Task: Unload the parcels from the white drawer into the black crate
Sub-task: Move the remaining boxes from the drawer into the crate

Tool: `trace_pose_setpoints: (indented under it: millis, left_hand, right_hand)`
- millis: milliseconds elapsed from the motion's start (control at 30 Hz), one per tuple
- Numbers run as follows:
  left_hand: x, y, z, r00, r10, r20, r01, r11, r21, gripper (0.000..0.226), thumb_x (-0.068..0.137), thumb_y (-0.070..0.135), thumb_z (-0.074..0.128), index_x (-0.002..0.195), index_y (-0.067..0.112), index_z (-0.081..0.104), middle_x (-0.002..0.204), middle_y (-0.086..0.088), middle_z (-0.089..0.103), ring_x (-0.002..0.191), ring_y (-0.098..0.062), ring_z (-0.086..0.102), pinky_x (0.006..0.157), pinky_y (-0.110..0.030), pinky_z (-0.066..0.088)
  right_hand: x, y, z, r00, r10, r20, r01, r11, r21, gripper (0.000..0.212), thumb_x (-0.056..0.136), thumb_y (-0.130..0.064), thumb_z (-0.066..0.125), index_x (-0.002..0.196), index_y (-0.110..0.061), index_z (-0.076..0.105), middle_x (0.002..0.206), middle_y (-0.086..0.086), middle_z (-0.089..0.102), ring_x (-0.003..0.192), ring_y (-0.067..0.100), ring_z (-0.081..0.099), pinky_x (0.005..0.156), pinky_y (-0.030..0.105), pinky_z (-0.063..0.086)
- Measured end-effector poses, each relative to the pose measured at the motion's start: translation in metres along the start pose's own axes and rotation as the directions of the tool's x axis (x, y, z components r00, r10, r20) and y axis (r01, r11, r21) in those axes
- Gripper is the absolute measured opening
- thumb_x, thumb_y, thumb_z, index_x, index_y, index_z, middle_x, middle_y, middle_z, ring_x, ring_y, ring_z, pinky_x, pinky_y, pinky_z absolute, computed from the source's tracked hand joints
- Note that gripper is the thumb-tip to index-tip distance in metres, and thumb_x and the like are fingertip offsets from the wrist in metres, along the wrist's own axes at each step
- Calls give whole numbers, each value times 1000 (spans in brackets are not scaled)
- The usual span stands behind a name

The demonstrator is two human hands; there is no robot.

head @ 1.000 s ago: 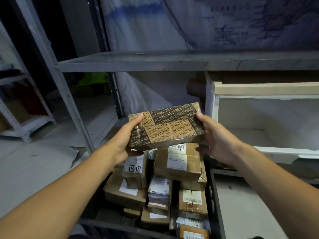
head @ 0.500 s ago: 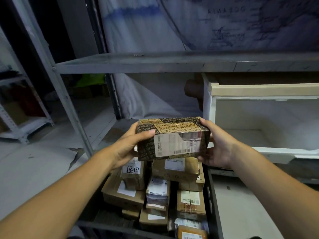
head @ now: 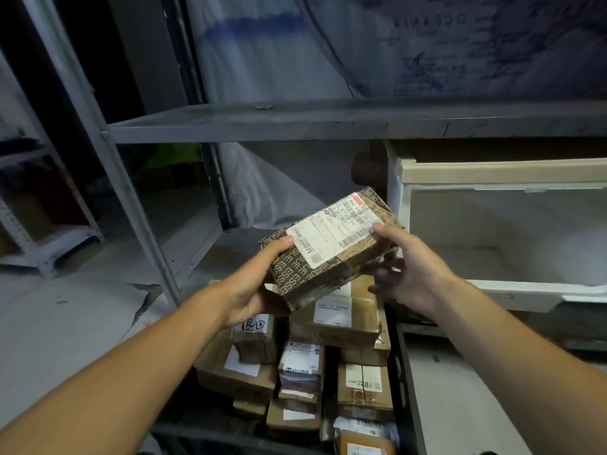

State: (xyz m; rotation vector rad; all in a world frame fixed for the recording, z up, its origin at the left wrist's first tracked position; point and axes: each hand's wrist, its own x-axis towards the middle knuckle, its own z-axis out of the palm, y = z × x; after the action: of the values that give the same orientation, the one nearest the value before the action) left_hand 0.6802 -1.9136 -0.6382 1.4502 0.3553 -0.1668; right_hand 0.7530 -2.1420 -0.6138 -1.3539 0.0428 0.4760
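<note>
Up above the black crate (head: pixel 409 382), the left hand (head: pixel 254 292) grips the near-left end of a patterned parcel (head: pixel 331 247), thumb pressed on its top face and fingers curled beneath. The right hand (head: pixel 415 274) holds the parcel's far-right end, thumb on the top edge, fingers spread under it. This parcel is a rectangular cardboard box printed in dark and tan blocks with lettering, wrapped in glossy tape, tilted so its white shipping label (head: pixel 331 236) faces up. It hangs just over the crate, touching nothing but the hands. Inside the crate lie stacked brown parcels (head: pixel 341 323), boxy, taped and labelled, packed close together. Right of the crate stands the white drawer (head: pixel 492 287), a smooth, pale, box-shaped tub with a cream upper rim. Behind and above the crate runs a grey metal shelf (head: pixel 328 121) on perforated uprights, with crinkled plastic sheeting (head: pixel 262 60) hanging behind.
</note>
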Motion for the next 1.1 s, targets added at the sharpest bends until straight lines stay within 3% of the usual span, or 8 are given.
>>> trace_pose_setpoints:
  millis: [167, 267, 333, 533, 633, 700, 800, 1100]
  left_hand:
    - [-6, 2, 3, 995, -62, 77, 66, 996, -56, 52, 77, 49, 67, 116, 14, 70, 117, -16, 72, 104, -33, 68, 95, -53, 51]
    - [-6, 3, 3, 993, -73, 92, 78, 996, -46, 46, 77, 45, 69, 112, 14, 69, 108, -13, 71, 92, -28, 69, 89, -49, 51]
    - [-6, 4, 6, 991, -81, 107, 87, 995, -50, 43, 77, 44, 68, 108, 15, 69, 103, -11, 71, 88, -26, 68, 90, -46, 50]
    - [-8, 5, 22, 983, -119, 143, 122, 992, -18, 40, 76, 44, 66, 103, 16, 71, 92, -6, 76, 78, -20, 70, 82, -40, 54]
    - [-10, 6, 28, 981, -107, 161, 114, 993, -38, 43, 77, 39, 65, 111, 13, 70, 101, -10, 76, 85, -23, 71, 84, -40, 54]
    - [-10, 5, 29, 980, -97, 172, 113, 990, -85, 53, 77, 30, 70, 125, 9, 64, 112, -15, 75, 93, -26, 71, 86, -44, 57]
    - [-7, 3, 28, 977, -78, 200, 108, 983, -148, 79, 73, 18, 77, 145, 10, 45, 128, -21, 68, 106, -33, 70, 83, -52, 61]
    - [-14, -2, 14, 994, -41, 99, 48, 996, -76, 66, 81, 24, 74, 142, 11, 49, 116, -14, 74, 88, -26, 74, 66, -44, 59]
  right_hand:
    - [8, 3, -1, 994, -74, -77, 80, 994, 77, 44, 85, -40, 77, 122, -20, 65, 77, -1, 76, 79, 24, 71, 85, 43, 59]
    - [9, 4, -3, 991, -71, -115, 82, 992, 93, 48, 83, -46, 78, 122, -21, 65, 77, -2, 74, 69, 17, 68, 57, 28, 57]
    - [9, 4, -2, 991, -65, -120, 77, 993, 94, 47, 83, -49, 77, 119, -22, 66, 79, -2, 75, 66, 15, 69, 50, 25, 55]
    - [11, 6, 3, 994, -50, -94, 55, 997, 49, 49, 84, -57, 74, 117, -21, 69, 98, 5, 78, 85, 23, 71, 70, 32, 56]
    - [13, 8, 2, 996, -61, -63, 62, 998, 22, 49, 86, -61, 71, 114, -20, 71, 84, 2, 79, 76, 19, 67, 71, 32, 48]
    - [12, 9, 3, 999, -38, -10, 38, 999, -17, 45, 88, -60, 68, 111, -21, 72, 80, 0, 79, 71, 16, 73, 73, 31, 54]
    - [11, 11, 6, 997, 22, 68, -16, 996, -92, 50, 88, -60, 68, 118, -20, 71, 99, 6, 80, 102, 27, 74, 94, 43, 56]
    - [8, 16, 15, 994, 51, 95, -36, 988, -147, 41, 91, -57, 66, 114, -22, 68, 96, 10, 78, 93, 28, 73, 74, 38, 57]
